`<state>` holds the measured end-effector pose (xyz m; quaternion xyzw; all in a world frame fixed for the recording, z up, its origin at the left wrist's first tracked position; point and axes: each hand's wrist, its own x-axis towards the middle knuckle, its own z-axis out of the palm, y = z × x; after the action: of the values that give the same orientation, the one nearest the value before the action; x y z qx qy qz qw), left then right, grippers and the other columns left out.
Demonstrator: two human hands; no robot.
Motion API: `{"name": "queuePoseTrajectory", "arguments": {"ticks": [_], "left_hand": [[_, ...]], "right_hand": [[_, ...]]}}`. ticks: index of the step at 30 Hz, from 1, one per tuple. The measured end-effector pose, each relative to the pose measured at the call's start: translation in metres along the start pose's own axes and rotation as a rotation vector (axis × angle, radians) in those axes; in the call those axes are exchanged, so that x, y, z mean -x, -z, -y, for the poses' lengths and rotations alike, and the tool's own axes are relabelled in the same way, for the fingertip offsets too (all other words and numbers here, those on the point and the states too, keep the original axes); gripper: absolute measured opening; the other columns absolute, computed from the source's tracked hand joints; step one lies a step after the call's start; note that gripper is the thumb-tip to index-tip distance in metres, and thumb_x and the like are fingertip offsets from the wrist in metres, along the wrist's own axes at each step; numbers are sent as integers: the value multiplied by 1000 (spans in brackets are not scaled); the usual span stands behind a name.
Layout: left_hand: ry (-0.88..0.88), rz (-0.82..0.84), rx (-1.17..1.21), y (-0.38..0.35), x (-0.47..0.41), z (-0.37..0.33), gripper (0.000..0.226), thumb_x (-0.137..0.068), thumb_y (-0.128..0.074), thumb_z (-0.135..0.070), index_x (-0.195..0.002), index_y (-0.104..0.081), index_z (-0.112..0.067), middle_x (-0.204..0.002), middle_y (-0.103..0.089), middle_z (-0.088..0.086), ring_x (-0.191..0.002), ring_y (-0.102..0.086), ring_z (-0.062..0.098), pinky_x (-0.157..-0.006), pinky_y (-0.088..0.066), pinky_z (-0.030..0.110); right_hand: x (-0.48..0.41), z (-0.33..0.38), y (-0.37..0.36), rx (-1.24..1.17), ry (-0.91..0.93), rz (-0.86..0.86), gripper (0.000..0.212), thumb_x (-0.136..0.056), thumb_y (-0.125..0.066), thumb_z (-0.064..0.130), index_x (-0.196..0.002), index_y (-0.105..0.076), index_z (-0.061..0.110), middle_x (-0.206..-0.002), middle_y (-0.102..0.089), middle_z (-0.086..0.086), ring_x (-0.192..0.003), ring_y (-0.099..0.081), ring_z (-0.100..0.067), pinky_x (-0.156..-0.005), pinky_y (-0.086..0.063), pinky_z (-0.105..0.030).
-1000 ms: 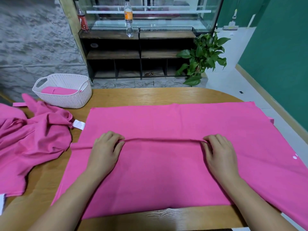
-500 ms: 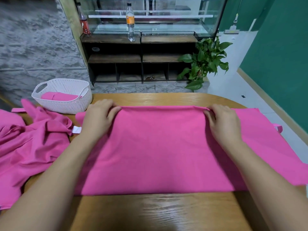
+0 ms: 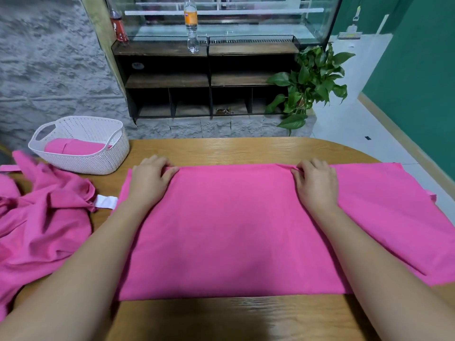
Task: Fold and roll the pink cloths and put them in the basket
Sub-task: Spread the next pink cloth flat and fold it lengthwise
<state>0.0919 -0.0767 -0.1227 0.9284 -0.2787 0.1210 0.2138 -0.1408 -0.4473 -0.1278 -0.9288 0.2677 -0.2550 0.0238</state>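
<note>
A pink cloth (image 3: 234,230) lies folded in half on the wooden table (image 3: 221,148), its far edge straight across the middle. My left hand (image 3: 150,179) pinches that far edge near its left end. Near the right part of the same edge, my right hand (image 3: 316,183) pinches the fabric too. The cloth's right end hangs past the table's side. A white perforated basket (image 3: 98,161) stands at the back left with one rolled pink cloth (image 3: 73,147) inside. A crumpled heap of pink cloths (image 3: 41,225) with a white tag lies at the left.
Beyond the table stand a dark wooden shelf unit (image 3: 206,80) with two bottles on top and a potted green plant (image 3: 310,87). A grey stone wall is at the left, a green wall at the right. Bare wood shows at the table's near edge.
Both hands carried the near layer of the cloth away from me and laid it on the far edge, folding it in half. In the last half second they settled slightly.
</note>
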Motion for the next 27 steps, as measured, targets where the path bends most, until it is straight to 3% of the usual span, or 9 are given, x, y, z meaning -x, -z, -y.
{"name": "queuePoseTrajectory", "arguments": {"ticks": [4, 9, 12, 16, 19, 27], "left_hand": [[-1, -12, -15, 10, -1, 14, 25, -97, -65, -53, -92, -65, -29, -87, -54, -11, -94, -58, 27, -76, -43, 44], [47, -21, -4, 17, -4, 36, 24, -93, -72, -54, -94, -70, -31, -87, -59, -11, -95, -57, 20, -79, -42, 43], [88, -53, -31, 16, -3, 40, 18, -94, -74, -47, -93, -69, -29, -90, -61, -8, -96, -58, 27, -79, -42, 45], [191, -105, -162, 15, -5, 40, 14, -97, -70, -33, -92, -66, -20, -96, -62, 10, -97, -59, 40, -77, -42, 50], [110, -137, -224, 12, -3, 26, 11, -98, -66, -25, -99, -65, -14, -101, -59, 14, -98, -57, 41, -80, -44, 51], [-144, -81, -63, -24, -1, -82, 18, -99, -65, -40, -107, -68, -24, -107, -60, -1, -104, -53, 26, -83, -38, 42]], "right_hand": [[0, -3, -2, 1, -10, -17, 19, -98, -67, 32, -91, -66, 14, -89, -63, -10, -87, -56, -36, -76, -41, -45], [0, -2, -4, -12, -20, -20, 19, -97, -68, 32, -91, -66, 14, -90, -63, -11, -87, -56, -37, -76, -42, -45], [0, -3, -4, -20, -22, -24, 18, -97, -68, 31, -92, -66, 13, -90, -62, -11, -87, -56, -37, -75, -42, -46], [0, -2, -4, -31, -25, -23, 19, -97, -67, 31, -93, -66, 12, -91, -62, -12, -87, -55, -37, -76, -44, -46], [1, -1, -4, -26, -27, -19, 19, -98, -67, 31, -93, -66, 12, -91, -62, -12, -88, -55, -37, -76, -44, -46], [2, -1, -3, -10, -33, -10, 20, -99, -65, 31, -93, -65, 12, -92, -61, -11, -89, -55, -35, -78, -45, -47]]}}
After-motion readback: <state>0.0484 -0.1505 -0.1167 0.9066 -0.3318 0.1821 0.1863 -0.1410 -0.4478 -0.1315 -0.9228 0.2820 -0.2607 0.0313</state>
